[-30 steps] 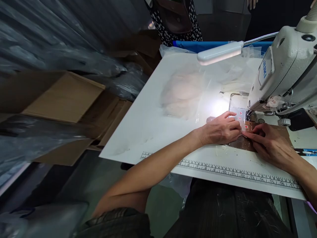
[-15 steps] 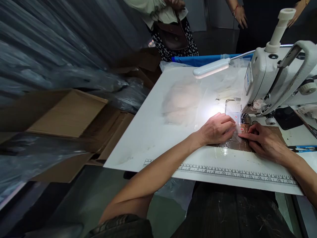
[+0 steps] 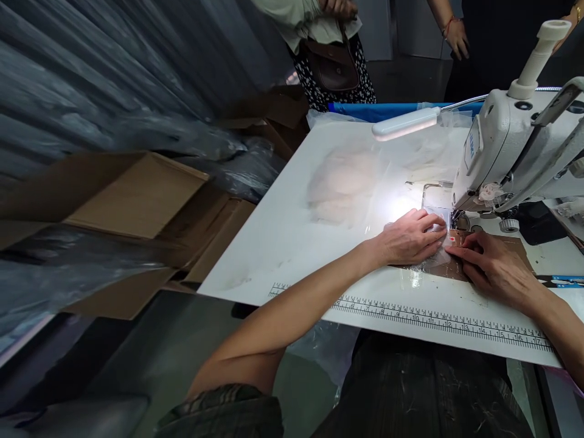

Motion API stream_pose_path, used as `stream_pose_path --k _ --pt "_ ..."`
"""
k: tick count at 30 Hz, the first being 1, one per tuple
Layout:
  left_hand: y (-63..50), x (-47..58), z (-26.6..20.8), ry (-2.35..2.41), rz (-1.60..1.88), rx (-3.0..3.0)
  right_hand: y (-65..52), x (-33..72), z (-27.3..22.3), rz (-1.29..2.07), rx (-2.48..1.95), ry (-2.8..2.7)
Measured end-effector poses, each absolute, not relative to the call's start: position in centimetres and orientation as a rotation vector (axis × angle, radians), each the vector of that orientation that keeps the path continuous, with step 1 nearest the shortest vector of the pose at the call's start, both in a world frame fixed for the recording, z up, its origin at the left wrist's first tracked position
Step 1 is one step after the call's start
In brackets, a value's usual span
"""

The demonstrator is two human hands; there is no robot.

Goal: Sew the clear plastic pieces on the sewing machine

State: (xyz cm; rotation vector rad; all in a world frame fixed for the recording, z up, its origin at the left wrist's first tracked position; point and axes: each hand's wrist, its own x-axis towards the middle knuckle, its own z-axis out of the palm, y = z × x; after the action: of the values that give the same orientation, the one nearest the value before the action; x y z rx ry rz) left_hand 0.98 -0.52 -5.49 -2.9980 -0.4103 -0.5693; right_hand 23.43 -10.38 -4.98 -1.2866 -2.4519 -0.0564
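Note:
My left hand point(image 3: 414, 237) is bent over a thin, see-through white piece of fabric point(image 3: 433, 260), its fingers closed together on it just left of the presser foot point(image 3: 454, 220). A small red mark point(image 3: 452, 239) shows on the piece. From the right, my right hand point(image 3: 495, 261) lies low with its forefinger stretched to the fabric's edge and the other fingers apart from it. Brown board or tape point(image 3: 513, 246) lies under both hands on the table. The white sewing machine point(image 3: 490, 146) stands over the work; my fingers partly hide the fabric.
A lit lamp point(image 3: 406, 123) hangs over the white table point(image 3: 274, 243), whose front edge bears a printed ruler point(image 3: 415, 317). Blue snips point(image 3: 566, 281) and a dark flat object point(image 3: 541, 222) lie at the right. Open cardboard boxes point(image 3: 137, 194) stand left. Two people stand behind.
The view has shifted slightly, so the table and machine sit farther right. Both hands stay at the fabric by the presser foot, and my left fingers cover a bit more of it.

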Motion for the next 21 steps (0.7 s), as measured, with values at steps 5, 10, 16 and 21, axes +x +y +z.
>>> stream_pose_path --k 5,10,16,21 --pt "-1.3 1.1 -5.1 -0.477 -0.491 -2.994 -10.6 23.2 -4.9 -0.094 -1.272 -2.465" --pt "-1.2 1.6 -4.6 -0.511 -0.376 -2.962 -10.7 22.5 -4.8 -0.139 -1.401 -2.492" --pt "1.0 1.9 -5.1 -0.551 -0.502 -3.115 -10.2 22.1 -4.8 -0.150 -1.528 -2.488" --pt "1.1 1.6 -5.2 -0.488 -0.529 -3.091 -10.2 22.2 -4.9 -0.189 -1.503 -2.496"
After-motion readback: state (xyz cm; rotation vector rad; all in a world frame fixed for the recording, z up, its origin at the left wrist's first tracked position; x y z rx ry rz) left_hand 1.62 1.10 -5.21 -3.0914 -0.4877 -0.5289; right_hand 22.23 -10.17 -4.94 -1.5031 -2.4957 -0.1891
